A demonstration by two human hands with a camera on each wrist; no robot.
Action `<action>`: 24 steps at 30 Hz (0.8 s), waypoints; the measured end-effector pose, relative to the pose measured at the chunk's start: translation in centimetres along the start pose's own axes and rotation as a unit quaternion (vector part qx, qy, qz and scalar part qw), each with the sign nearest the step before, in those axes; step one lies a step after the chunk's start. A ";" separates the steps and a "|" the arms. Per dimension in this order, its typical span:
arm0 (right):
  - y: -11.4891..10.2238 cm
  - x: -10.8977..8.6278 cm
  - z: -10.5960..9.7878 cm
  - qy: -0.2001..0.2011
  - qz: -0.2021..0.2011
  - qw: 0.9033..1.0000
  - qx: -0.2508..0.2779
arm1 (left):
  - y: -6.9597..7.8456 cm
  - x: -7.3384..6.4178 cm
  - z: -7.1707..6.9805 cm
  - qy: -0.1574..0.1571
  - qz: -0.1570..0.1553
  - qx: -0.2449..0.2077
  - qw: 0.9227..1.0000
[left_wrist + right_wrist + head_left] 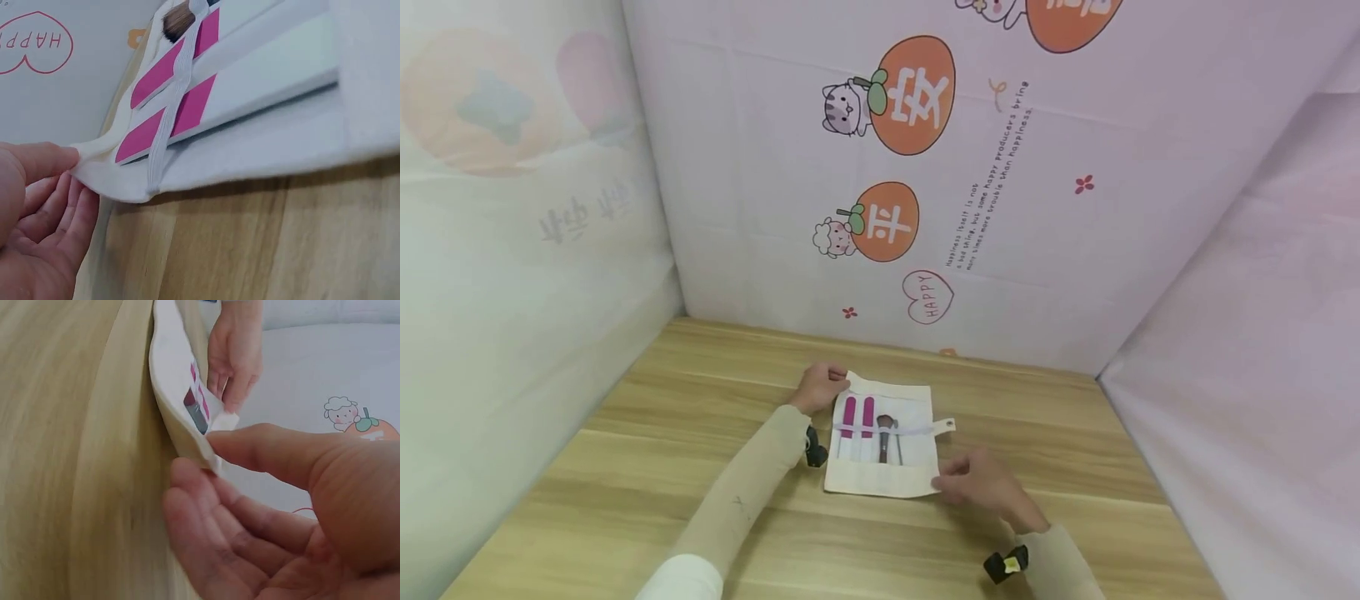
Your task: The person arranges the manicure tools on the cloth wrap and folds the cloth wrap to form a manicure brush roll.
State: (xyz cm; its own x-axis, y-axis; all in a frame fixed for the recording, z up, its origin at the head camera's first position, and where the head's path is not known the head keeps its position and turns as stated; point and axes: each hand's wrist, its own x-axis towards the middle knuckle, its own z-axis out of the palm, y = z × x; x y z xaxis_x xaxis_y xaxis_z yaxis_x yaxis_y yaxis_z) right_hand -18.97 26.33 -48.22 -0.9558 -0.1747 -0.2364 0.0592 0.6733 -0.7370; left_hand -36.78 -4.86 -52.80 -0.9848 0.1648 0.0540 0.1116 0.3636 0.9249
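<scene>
A white fabric roll-up pouch (pixel 880 481) lies unfolded on the table. An elastic band (pixel 177 87) crosses it and holds two nail files (pixel 199 109) with magenta ends, a makeup brush (pixel 883 447) with brown bristles, and a thin stick-like tool (pixel 898 450) whose kind is unclear. At the pouch's far left corner, my left hand (pixel 822 387) pinches the fabric between thumb and fingers. My right hand (pixel 985 483) pinches the near right corner, thumb on top and fingers below. In the right wrist view that edge is raised off the wood.
A short strap with a metal snap (pixel 950 425) sticks out from the pouch's right side. The wood-grain table (pixel 737 367) is bounded by a printed cloth backdrop (pixel 760 208) at the back and white cloth walls at left and right.
</scene>
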 end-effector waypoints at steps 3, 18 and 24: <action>0.2 0.1 0.0 0.004 0.006 0.999 0.050 | 0.2 0.0 -0.1 0.017 -0.026 -0.056 0.998; 2.8 4.7 -5.0 -0.077 0.021 0.934 0.347 | 0.2 -2.2 -4.8 -0.075 -0.082 -0.280 0.954; 2.8 7.8 -7.3 -0.020 0.055 0.930 0.363 | 0.1 -3.3 -6.2 -0.106 -0.078 -0.283 0.950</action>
State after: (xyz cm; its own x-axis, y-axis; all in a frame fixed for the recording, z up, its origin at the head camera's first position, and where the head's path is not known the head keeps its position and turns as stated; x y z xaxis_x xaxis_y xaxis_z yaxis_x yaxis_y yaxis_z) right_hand -28.38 32.07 -47.53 -0.9221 -0.1696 -0.3478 0.3483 0.0283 -0.9370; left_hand -34.35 -11.02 -50.51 -0.9280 0.3523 -0.1211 -0.1810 -0.1423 0.9731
